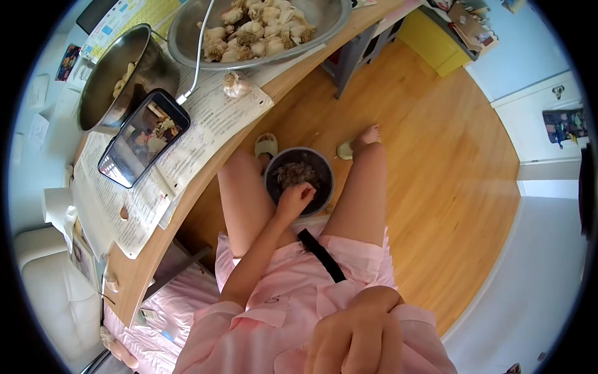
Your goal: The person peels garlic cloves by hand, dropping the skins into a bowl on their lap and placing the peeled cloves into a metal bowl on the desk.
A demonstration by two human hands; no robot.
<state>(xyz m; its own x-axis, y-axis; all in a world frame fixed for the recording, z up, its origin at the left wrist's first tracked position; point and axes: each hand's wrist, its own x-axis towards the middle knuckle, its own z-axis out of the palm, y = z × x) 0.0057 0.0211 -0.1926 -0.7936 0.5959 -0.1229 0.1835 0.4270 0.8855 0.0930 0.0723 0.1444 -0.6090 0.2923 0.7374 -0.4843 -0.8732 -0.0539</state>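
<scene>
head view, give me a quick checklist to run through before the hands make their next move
1. Left hand at the bowl between the legs: ok, fingers curled over what look like garlic skins.
2. Left grip empty: cannot tell, the curled fingers hide it.
3. Right hand at the bowl: not ok, it is close to the camera, well away from the bowl.
4. All garlic bulbs inside the metal basin: not ok, a single bulb sits outside on the papers.
5. Pale garlic cloves inside the metal pot: ok.
6. Phone plugged into the white cable: ok.
</scene>
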